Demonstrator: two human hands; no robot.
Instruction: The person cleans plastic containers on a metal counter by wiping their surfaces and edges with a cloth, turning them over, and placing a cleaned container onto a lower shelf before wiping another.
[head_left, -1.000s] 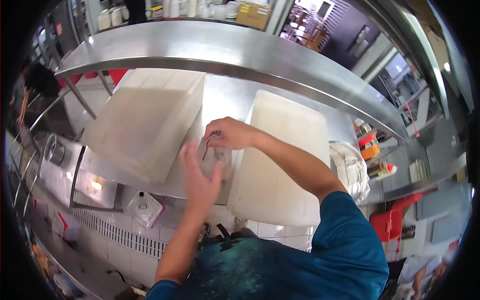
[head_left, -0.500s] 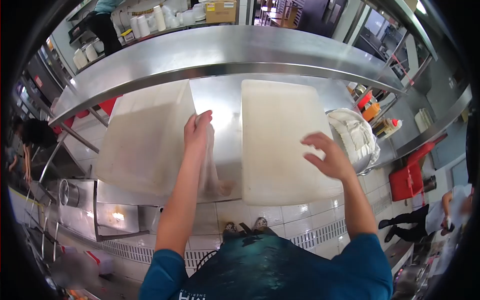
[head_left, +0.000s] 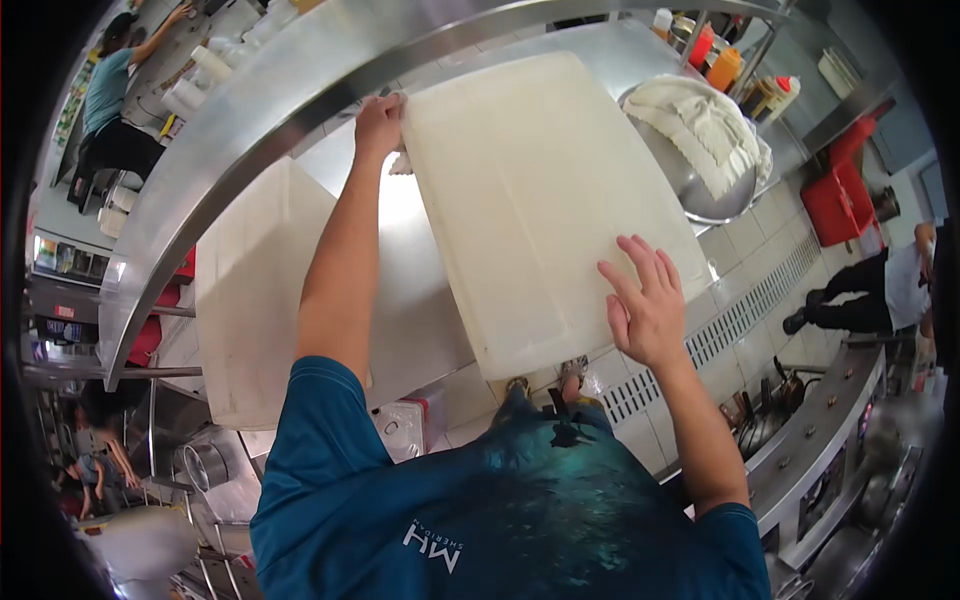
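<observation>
A large, thick off-white cutting board (head_left: pixel 540 190) lies on the steel worktable (head_left: pixel 410 250) in front of me. At its far left corner, my left hand (head_left: pixel 378 125) is closed, fingers curled against the edge. A small piece of white cloth (head_left: pixel 401 164) shows just below that hand, beside the board; whether the hand touches it I cannot tell. My right hand (head_left: pixel 648 305) is over the board's near right part, fingers spread and holding nothing. Whether its fingertips touch the surface is unclear. A second cutting board (head_left: pixel 255 310) lies to the left, partly behind my left arm.
A steel bowl (head_left: pixel 715 205) with white cloths (head_left: pixel 705 130) stands right of the board. Sauce bottles (head_left: pixel 725 68) are behind it. A raised steel shelf (head_left: pixel 240 150) crosses the far side. A red bin (head_left: pixel 840 205) and a person in white (head_left: pixel 905 285) are at right.
My view has tilted and turned. My left hand has moved from between the boards to the right board's far left corner. The right hand stays over that board, fingers spread.
</observation>
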